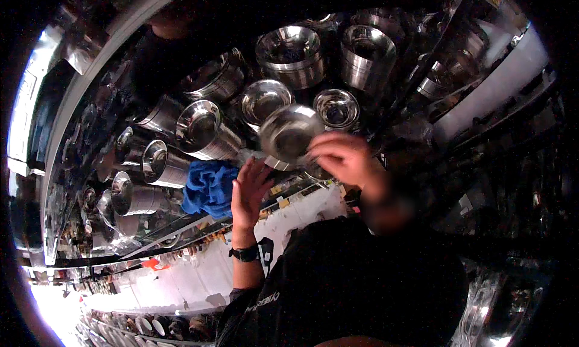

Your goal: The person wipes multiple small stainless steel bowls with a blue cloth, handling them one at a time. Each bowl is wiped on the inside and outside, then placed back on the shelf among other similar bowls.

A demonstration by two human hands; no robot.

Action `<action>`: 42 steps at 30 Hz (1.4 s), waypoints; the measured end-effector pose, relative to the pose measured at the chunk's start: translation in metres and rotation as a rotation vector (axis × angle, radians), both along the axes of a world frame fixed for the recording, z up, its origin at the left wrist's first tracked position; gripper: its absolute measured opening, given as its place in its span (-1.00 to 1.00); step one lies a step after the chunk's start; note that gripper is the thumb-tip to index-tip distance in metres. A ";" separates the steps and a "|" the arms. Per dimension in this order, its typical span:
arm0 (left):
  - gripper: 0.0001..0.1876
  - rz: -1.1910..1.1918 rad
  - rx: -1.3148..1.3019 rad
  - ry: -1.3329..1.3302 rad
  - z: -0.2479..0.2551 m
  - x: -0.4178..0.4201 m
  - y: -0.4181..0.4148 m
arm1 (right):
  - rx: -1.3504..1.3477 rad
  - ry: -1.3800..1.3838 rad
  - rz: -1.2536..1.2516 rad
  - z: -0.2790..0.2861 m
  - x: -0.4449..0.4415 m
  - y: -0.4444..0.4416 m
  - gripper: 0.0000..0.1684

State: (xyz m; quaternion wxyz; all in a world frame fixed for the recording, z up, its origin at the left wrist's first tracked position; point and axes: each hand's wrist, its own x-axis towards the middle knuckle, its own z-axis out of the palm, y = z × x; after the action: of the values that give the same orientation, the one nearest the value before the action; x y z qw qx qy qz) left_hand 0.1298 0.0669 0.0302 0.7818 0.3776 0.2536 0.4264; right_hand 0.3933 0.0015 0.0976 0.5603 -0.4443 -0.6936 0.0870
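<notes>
My right hand [341, 159] has its fingers at the right rim of a shiny steel bowl [291, 134], which is motion-blurred and appears gripped there. Its exact finger contact is blurred. My left hand [250, 191] is raised just below and left of that bowl, fingers apart, holding nothing. Beside the left hand lies a crumpled blue cloth [210, 188]. Behind the blurred bowl stand another steel bowl [267, 100] and a smaller nested stack of bowls [336, 108].
Tall stacks of steel bowls [210, 130] and vessels [289, 57] crowd the shelf. More steel vessels [135, 193] lie tilted at the left. A pale floor [199, 265] shows below the shelf edge. Stacked dishes [154, 326] sit at the lower left.
</notes>
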 end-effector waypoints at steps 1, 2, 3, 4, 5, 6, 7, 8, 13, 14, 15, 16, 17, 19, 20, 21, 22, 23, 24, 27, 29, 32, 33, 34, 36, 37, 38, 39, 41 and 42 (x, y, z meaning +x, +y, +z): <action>-0.23 0.034 -0.092 -0.087 0.002 -0.001 -0.007 | -0.036 0.011 0.146 0.001 -0.015 0.001 -0.81; -0.20 0.071 -0.185 -0.175 0.005 -0.002 -0.013 | -0.077 -0.011 0.265 -0.002 -0.031 0.004 -0.79; -0.23 0.066 -0.069 -0.198 0.016 -0.001 -0.018 | -0.117 -0.037 0.392 -0.008 -0.046 0.007 -0.77; -0.27 0.140 -0.102 -0.191 0.019 -0.004 -0.017 | -0.157 -0.062 0.427 -0.017 -0.060 0.010 -0.75; -0.30 0.214 -0.136 -0.184 0.020 -0.009 -0.015 | -0.197 -0.088 0.462 -0.026 -0.069 0.011 -0.71; -0.36 0.227 -0.125 -0.132 0.019 -0.018 -0.012 | -0.288 -0.076 0.504 -0.026 -0.074 0.012 -0.64; -0.36 0.218 -0.058 -0.084 0.016 -0.027 -0.012 | -0.265 -0.073 0.521 -0.025 -0.076 0.013 -0.61; -0.35 0.219 -0.064 -0.073 0.012 -0.035 -0.016 | -0.241 -0.070 0.538 -0.022 -0.077 0.015 -0.59; -0.37 0.416 -0.113 -0.147 0.003 -0.080 -0.029 | -0.271 -0.023 0.380 -0.009 -0.090 0.031 -0.55; -0.37 0.439 -0.118 -0.186 0.004 -0.087 -0.030 | -0.394 0.054 0.383 -0.010 -0.096 0.035 -0.53; -0.37 0.462 -0.123 -0.221 0.004 -0.096 -0.031 | -0.332 -0.016 0.346 -0.013 -0.104 0.041 -0.51; -0.38 0.470 -0.132 -0.259 0.005 -0.104 -0.032 | -0.270 -0.084 0.310 -0.017 -0.112 0.046 -0.49; -0.38 0.490 -0.133 -0.266 0.006 -0.111 -0.034 | -0.205 -0.150 0.275 -0.019 -0.122 0.051 -0.47; -0.38 0.546 -0.134 -0.266 0.015 -0.126 -0.043 | -0.270 -0.248 0.268 -0.022 -0.149 0.057 -0.32; -0.38 0.581 -0.120 -0.251 0.014 -0.135 -0.046 | -0.281 -0.289 0.241 -0.024 -0.165 0.057 -0.29; -0.39 0.571 -0.100 -0.229 0.014 -0.144 -0.051 | -0.286 -0.328 0.215 -0.027 -0.181 0.059 -0.26; -0.40 0.569 -0.101 -0.220 0.017 -0.152 -0.055 | -0.282 -0.357 0.187 -0.032 -0.195 0.061 -0.14; -0.40 0.568 -0.101 -0.210 0.022 -0.159 -0.058 | -0.224 -0.386 0.121 -0.044 -0.208 0.068 -0.05; -0.40 0.549 -0.135 -0.198 0.027 -0.170 -0.064 | -0.246 -0.404 0.089 -0.048 -0.222 0.070 -0.04; -0.46 0.508 -0.085 -0.235 0.009 -0.203 -0.076 | -0.351 -0.503 -0.047 -0.061 -0.257 0.068 0.03; -0.47 0.526 -0.098 -0.239 0.006 -0.219 -0.085 | -0.457 -0.645 -0.204 -0.055 -0.279 0.060 0.05; -0.49 0.561 -0.085 -0.225 0.004 -0.239 -0.095 | -0.391 -0.616 -0.216 -0.069 -0.284 0.063 -0.08; -0.50 0.553 -0.094 -0.222 0.001 -0.246 -0.095 | -0.380 -0.616 -0.218 -0.072 -0.281 0.066 -0.13; -0.51 0.546 -0.102 -0.221 -0.002 -0.252 -0.096 | -0.237 -0.571 -0.204 -0.077 -0.276 0.070 -0.27; -0.52 0.544 -0.062 -0.203 0.004 -0.255 -0.099 | -0.232 -0.416 -0.069 -0.081 -0.262 0.076 -0.28; -0.51 0.542 -0.030 -0.198 0.016 -0.257 -0.103 | -0.231 -0.335 0.002 -0.082 -0.257 0.075 -0.29; -0.51 0.564 -0.012 -0.162 0.017 -0.257 -0.106 | -0.324 -0.177 -0.043 -0.088 -0.252 0.065 -0.25; -0.50 0.603 0.014 -0.123 0.019 -0.262 -0.109 | -0.403 -0.122 0.036 -0.079 -0.255 0.054 -0.22; -0.50 0.629 0.085 -0.029 0.029 -0.271 -0.117 | -0.555 0.001 0.203 -0.046 -0.272 0.024 -0.17; -0.50 0.598 0.084 -0.016 0.024 -0.273 -0.113 | -0.510 -0.073 0.261 -0.036 -0.278 0.009 -0.12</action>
State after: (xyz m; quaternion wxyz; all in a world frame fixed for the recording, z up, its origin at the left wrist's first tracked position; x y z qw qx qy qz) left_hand -0.1436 -0.0459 0.0546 0.6074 0.3147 0.3294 0.6508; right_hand 0.1155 0.0106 0.0618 0.3891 -0.4806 -0.7205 0.3138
